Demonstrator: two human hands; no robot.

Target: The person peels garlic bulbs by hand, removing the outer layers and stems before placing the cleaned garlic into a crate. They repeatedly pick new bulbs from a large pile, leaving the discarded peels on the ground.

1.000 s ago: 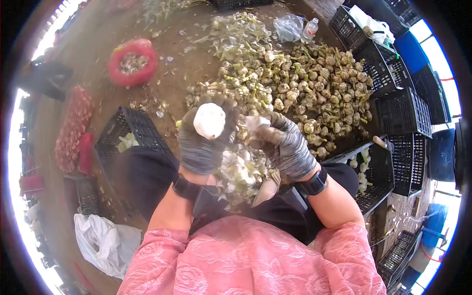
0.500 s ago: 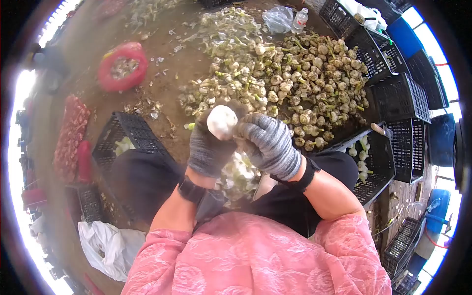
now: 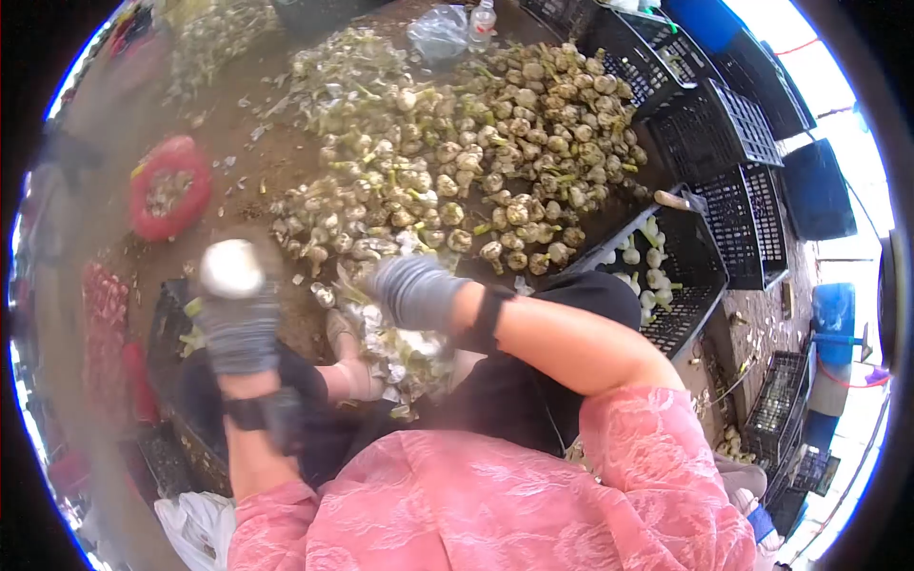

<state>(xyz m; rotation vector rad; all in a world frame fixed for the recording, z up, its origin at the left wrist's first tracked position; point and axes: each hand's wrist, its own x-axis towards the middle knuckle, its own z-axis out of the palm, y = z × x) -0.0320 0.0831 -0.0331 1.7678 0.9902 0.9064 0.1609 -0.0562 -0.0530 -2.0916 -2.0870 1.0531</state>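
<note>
Head view: left hand [image 3: 238, 322] clasps white bulb [image 3: 232, 269], right hand [image 3: 415, 290] too blurred to tell, bottle label [image 3: 483, 25] illegible

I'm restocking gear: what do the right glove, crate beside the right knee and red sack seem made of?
Right glove: matte grey fabric, likely knit, from its bands. Crate: probably dull black plastic, with slotted walls. Red sack: perhaps matte plastic mesh, softly bunched; blur hides the weave.

Before the person [image 3: 476, 504], on the ground [image 3: 252, 181], lies the heap of garlic bulbs [image 3: 533, 124]; at its far side are the bottle [image 3: 482, 24] and, just left of this, the plastic bag [image 3: 438, 34]. The mesh sack [image 3: 162, 227] lies left of the heap. On the right is the crate [image 3: 703, 249], with other bulbs [image 3: 655, 257] in it.
</note>
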